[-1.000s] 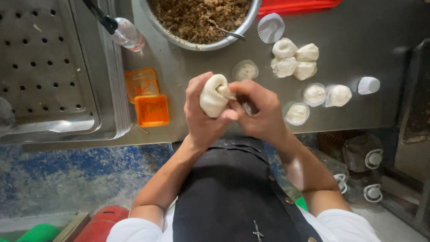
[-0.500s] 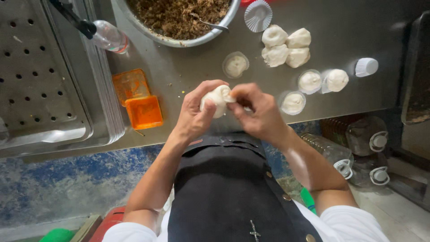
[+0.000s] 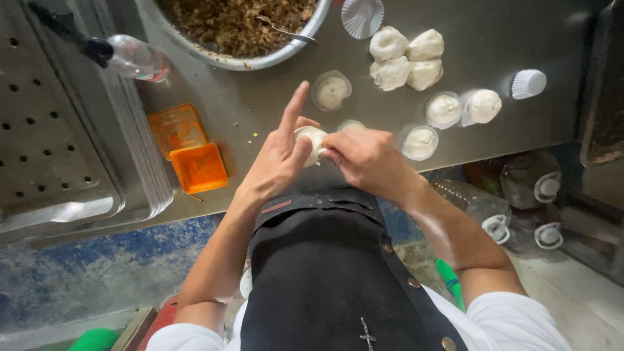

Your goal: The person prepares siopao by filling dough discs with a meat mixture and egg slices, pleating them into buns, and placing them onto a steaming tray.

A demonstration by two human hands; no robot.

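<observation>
the left hand (image 3: 279, 159) and the right hand (image 3: 364, 159) meet over the edge of the grey metal table (image 3: 260, 110), both closed on one small white ball of dough (image 3: 313, 140) held between them; the left index finger sticks up straight while the other fingers cup the dough, and the right fingers pinch its side. just beyond the hands sit pale filled dough pieces in paper cups (image 3: 331, 91), with more to the right of the right hand. farther past the right hand lies a cluster of four plain white dough lumps (image 3: 406, 58). beyond the left hand stands a large metal bowl of brown minced filling (image 3: 240, 26) with a spoon in it. left of the left hand lie two orange square plastic lids (image 3: 188, 153), and beyond them a clear plastic bottle (image 3: 133, 57) on its side.
</observation>
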